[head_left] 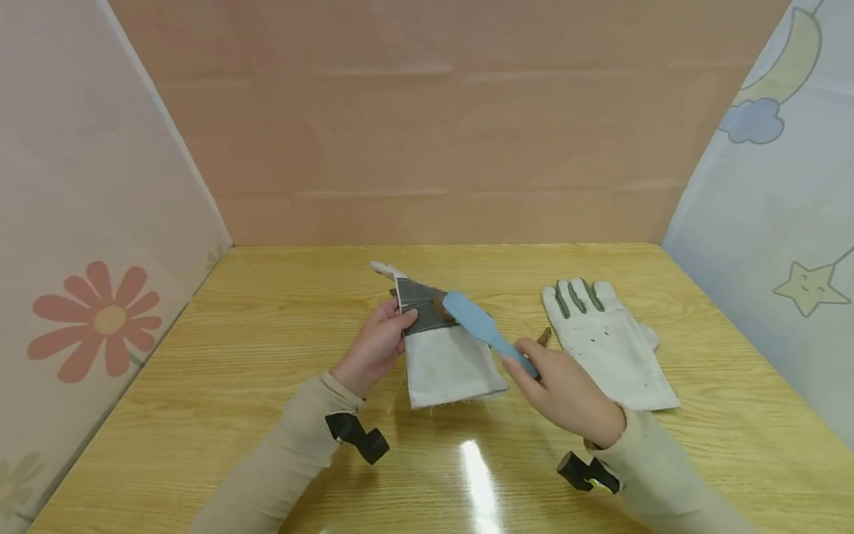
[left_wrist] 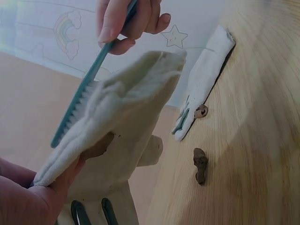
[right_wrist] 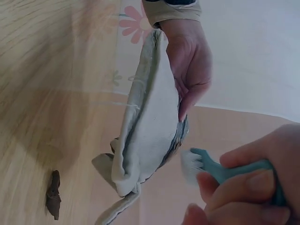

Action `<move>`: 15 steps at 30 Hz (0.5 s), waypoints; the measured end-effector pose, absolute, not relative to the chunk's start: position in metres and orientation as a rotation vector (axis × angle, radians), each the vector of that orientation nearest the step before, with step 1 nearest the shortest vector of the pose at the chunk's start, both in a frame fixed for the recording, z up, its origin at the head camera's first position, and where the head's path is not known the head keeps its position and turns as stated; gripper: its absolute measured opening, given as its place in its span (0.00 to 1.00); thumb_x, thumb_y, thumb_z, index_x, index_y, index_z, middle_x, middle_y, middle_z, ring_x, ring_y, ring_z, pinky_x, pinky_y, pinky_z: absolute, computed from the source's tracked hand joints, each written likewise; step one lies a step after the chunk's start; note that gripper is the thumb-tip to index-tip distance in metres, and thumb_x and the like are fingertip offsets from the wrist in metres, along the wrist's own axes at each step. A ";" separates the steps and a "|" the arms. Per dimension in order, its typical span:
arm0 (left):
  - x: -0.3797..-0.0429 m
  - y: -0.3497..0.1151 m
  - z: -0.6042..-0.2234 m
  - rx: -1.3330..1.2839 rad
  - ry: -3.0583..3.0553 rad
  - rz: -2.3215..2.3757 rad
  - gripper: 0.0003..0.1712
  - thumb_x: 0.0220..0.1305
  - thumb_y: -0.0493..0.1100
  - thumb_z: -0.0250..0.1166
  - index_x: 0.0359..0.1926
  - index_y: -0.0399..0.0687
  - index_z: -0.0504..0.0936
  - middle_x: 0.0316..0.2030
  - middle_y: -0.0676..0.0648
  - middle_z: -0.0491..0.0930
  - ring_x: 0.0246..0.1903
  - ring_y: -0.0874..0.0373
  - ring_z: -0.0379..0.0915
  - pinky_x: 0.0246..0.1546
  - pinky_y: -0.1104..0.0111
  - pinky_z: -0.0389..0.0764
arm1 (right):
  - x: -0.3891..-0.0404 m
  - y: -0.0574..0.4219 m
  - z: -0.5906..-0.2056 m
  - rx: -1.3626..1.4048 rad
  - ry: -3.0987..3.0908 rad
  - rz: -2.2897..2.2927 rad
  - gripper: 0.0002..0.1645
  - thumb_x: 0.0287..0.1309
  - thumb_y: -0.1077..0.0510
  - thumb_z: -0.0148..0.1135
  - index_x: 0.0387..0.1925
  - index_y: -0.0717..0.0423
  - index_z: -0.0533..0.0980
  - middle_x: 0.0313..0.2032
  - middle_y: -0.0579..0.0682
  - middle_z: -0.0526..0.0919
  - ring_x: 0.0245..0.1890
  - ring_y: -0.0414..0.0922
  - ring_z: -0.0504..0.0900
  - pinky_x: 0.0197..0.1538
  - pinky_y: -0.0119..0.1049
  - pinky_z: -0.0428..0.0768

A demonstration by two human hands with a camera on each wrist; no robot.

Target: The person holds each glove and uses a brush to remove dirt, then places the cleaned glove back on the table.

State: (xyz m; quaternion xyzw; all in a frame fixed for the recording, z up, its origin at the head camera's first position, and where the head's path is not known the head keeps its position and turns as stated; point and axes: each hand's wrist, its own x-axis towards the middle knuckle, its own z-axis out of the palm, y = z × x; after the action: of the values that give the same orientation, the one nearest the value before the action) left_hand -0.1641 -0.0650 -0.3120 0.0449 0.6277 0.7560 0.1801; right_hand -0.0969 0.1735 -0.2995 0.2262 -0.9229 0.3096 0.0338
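Pinched between thumb and fingers of the left hand [head_left: 376, 341], a white work glove [head_left: 454, 367] hangs tilted above the wooden table [head_left: 300, 319], while the right hand [head_left: 567, 389] wraps its fingers around the handle of a blue brush [head_left: 477, 320]. Bristles sit just beside the glove's dark band [head_left: 432, 320]; whether they touch cannot be told. A hard stroke against slack cloth could fold the cuff or tug it from the pinch, and a stray one could catch the nearby left thumb. Loose threads [head_left: 440, 405] at the hem might snag. If the brown patch [left_wrist: 99, 146] flakes, crumbs could fall toward a second glove [head_left: 617, 352], lying flat at right, or a brown lump [left_wrist: 200, 166] on the wood. Patterned panels border the table at either side; an orange-brown panel [head_left: 427, 126] rises at its far edge, well beyond both hands. Most room for moving lies to the left; rightward, the second glove narrows it.
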 end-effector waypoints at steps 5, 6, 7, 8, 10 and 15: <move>-0.161 -0.061 -0.310 0.166 1.761 2.107 0.27 0.74 0.36 0.39 0.71 0.38 0.49 0.65 0.36 0.65 0.59 0.46 0.69 0.47 0.69 0.79 | -0.102 0.171 -0.301 0.713 -2.761 1.000 0.10 0.69 0.58 0.47 0.32 0.57 0.70 0.12 0.39 0.56 0.10 0.28 0.49 0.14 0.26 0.58; -0.161 -0.060 -0.310 0.175 1.753 2.104 0.27 0.74 0.36 0.39 0.71 0.38 0.48 0.65 0.36 0.64 0.61 0.45 0.67 0.49 0.68 0.78 | -0.103 0.170 -0.302 0.711 -2.757 1.018 0.10 0.69 0.58 0.46 0.33 0.58 0.70 0.12 0.39 0.57 0.10 0.28 0.50 0.14 0.26 0.58; -0.160 -0.059 -0.310 0.179 1.748 2.104 0.28 0.74 0.36 0.39 0.71 0.39 0.48 0.65 0.36 0.64 0.62 0.45 0.66 0.51 0.66 0.78 | -0.103 0.169 -0.303 0.712 -2.758 1.030 0.10 0.69 0.58 0.46 0.33 0.58 0.70 0.12 0.39 0.57 0.10 0.29 0.50 0.14 0.26 0.58; -0.160 -0.058 -0.310 0.184 1.744 2.106 0.28 0.74 0.36 0.39 0.71 0.39 0.47 0.66 0.37 0.63 0.62 0.45 0.65 0.53 0.65 0.77 | -0.103 0.169 -0.304 0.707 -2.769 1.037 0.10 0.69 0.57 0.46 0.33 0.58 0.71 0.12 0.39 0.57 0.10 0.29 0.50 0.14 0.26 0.58; -0.160 -0.058 -0.311 0.176 1.747 2.120 0.27 0.74 0.37 0.39 0.71 0.40 0.48 0.66 0.37 0.63 0.62 0.45 0.65 0.53 0.64 0.76 | -0.104 0.168 -0.305 0.693 -2.799 1.040 0.11 0.69 0.57 0.47 0.33 0.58 0.70 0.12 0.39 0.57 0.10 0.29 0.51 0.14 0.26 0.59; -0.163 -0.063 -0.313 0.138 1.795 2.159 0.26 0.74 0.37 0.39 0.70 0.39 0.50 0.64 0.35 0.65 0.54 0.50 0.73 0.43 0.71 0.78 | -0.102 0.171 -0.304 0.670 -2.861 1.021 0.12 0.69 0.56 0.47 0.30 0.56 0.69 0.12 0.38 0.56 0.10 0.29 0.50 0.14 0.25 0.58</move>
State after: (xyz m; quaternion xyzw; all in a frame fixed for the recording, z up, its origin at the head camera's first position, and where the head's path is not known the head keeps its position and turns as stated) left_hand -0.1632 -0.0626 -0.3126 0.0483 0.6298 0.7576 0.1645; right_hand -0.1015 0.1708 -0.3045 0.2154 -0.9196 0.3283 0.0153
